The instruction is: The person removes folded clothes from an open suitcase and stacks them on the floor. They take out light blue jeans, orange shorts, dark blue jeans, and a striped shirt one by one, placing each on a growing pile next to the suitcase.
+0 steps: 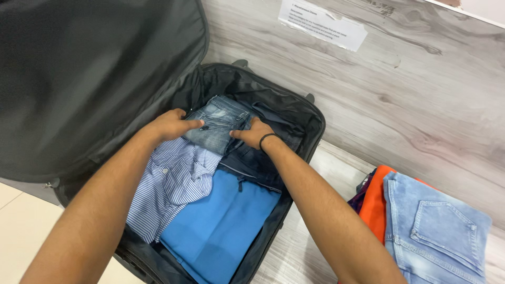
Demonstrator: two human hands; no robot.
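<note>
Denim: folded grey jeans [218, 123] are pinned by flat, unclosed grips of left hand [171, 125] and right hand [256, 134]; the striped shirt [168, 184] beneath may be rumpled by sliding.

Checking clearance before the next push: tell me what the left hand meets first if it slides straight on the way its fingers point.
Likely the right hand: the left hand points across the folded grey-blue denim jeans towards it, though depth is unclear.

Wood-grain bench [421, 105] carries an open black suitcase [310, 113] under both hands. Right of the right hand: a clothes stack, light jeans [436, 226] over an orange garment [374, 205].
</note>
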